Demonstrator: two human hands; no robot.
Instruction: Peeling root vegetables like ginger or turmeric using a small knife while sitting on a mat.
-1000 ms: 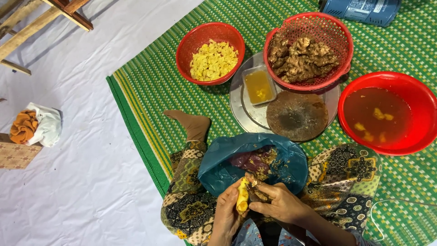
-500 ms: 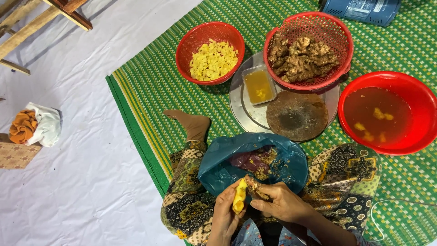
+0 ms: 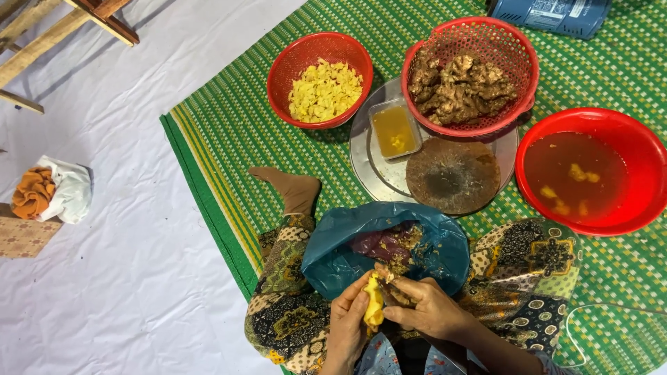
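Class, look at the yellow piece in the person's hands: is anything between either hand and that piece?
Nothing visible. The left hand grips the yellow piece directly, and the right hand meets it from the other side, over the blue bag in the lap. Whether the right hand also holds a tool is hard to tell.

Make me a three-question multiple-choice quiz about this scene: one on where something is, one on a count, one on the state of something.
1. Where does the blue bag lie?
A. on the person's lap
B. on the white sheet
C. in the basket

2. How many red bowls or baskets are there?
A. one
B. three
C. five

3. What is in the red bowl at far right?
A. nothing
B. brownish liquid with yellow bits
C. dry brown roots

Answers: 1 A, it rests between the knees, just ahead of the left hand and right hand working a yellow piece. 2 B, three show. 3 B, pieces float in liquid.
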